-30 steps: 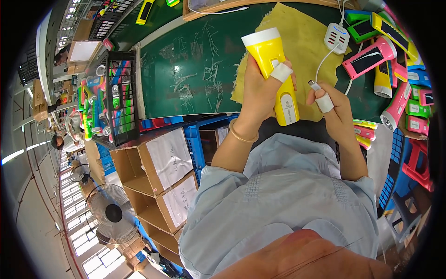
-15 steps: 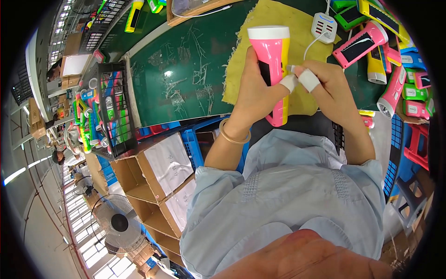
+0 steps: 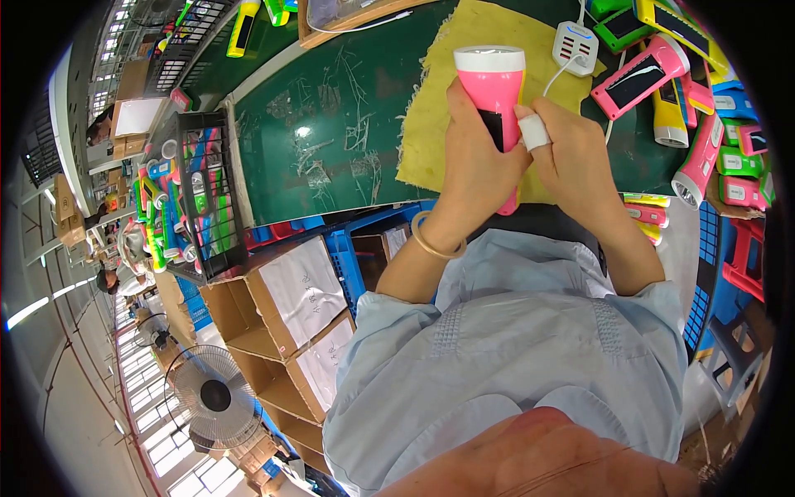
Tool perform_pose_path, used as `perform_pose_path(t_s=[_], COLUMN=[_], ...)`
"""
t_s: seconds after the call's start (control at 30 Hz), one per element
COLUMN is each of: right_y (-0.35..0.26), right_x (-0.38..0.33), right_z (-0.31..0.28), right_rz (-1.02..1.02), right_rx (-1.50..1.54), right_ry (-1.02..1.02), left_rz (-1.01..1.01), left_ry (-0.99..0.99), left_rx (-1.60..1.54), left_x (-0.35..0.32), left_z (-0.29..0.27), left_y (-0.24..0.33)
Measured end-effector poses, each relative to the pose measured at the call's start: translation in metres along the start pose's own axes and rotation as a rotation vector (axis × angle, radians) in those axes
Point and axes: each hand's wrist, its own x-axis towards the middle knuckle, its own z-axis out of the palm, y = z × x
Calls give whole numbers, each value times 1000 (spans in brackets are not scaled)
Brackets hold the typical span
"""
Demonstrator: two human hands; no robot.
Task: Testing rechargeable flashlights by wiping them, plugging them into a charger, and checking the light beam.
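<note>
A pink flashlight (image 3: 497, 89) with a white head and a dark panel stands head-away above the yellow cloth (image 3: 426, 132). My left hand (image 3: 476, 166) is wrapped round its body. Against the flashlight's right side, the fingers of my right hand (image 3: 573, 147) are pinched together, one finger wrapped in white tape. A thin white cable (image 3: 555, 77) runs from the white USB hub (image 3: 575, 48) to those fingers; its end is hidden behind them.
More flashlights (image 3: 642, 76) in pink, yellow and green are heaped at the right of the green table (image 3: 273, 178). A black crate (image 3: 204, 195) full of flashlights stands left. Cardboard compartments (image 3: 261, 331) and a fan (image 3: 215, 396) are at lower left.
The flashlight has shifted slightly right and turned, so its yellow side is mostly hidden. My right fingers, apart from it before, now press against its side, and both hands meet.
</note>
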Motion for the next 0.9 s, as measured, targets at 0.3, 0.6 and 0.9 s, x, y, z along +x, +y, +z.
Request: perform_pose_path(t_s=[0.3, 0.6, 0.9], right_y=[3, 3, 28], right_x=[-15, -21, 8], right_z=[-30, 10, 24], right_rz=[55, -22, 270], right_rx=[205, -98, 836], right_ry=[271, 30, -425], left_rz=[-233, -125, -162], left_ry=[-56, 156, 234], left_rx=[-756, -1162, -1037], left_x=[15, 19, 34], left_z=[-38, -18, -8], left_y=[-28, -8, -5])
